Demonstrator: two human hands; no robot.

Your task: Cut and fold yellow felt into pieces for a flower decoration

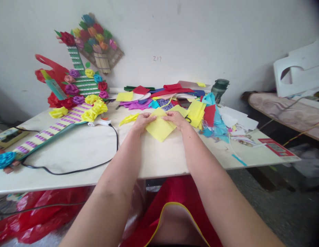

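Note:
Between my two hands a yellow paper square is held up over the table, one corner pointing down toward me. My left hand pinches its left side between thumb and fingers. On the opposite side, my right hand grips it the same way. To the left of my left hand lies a twisted yellow paper piece. Just beyond my right hand, a stack of yellow paper squares rests beside a red piece. A dark loop, perhaps a scissors handle, shows partly by my right hand.
A guitar-shaped craft with paper flowers leans at the left. A white glue gun trails a black cord across the table. Coloured paper lies along the wall. A dark bottle stands at the back right, near white scraps.

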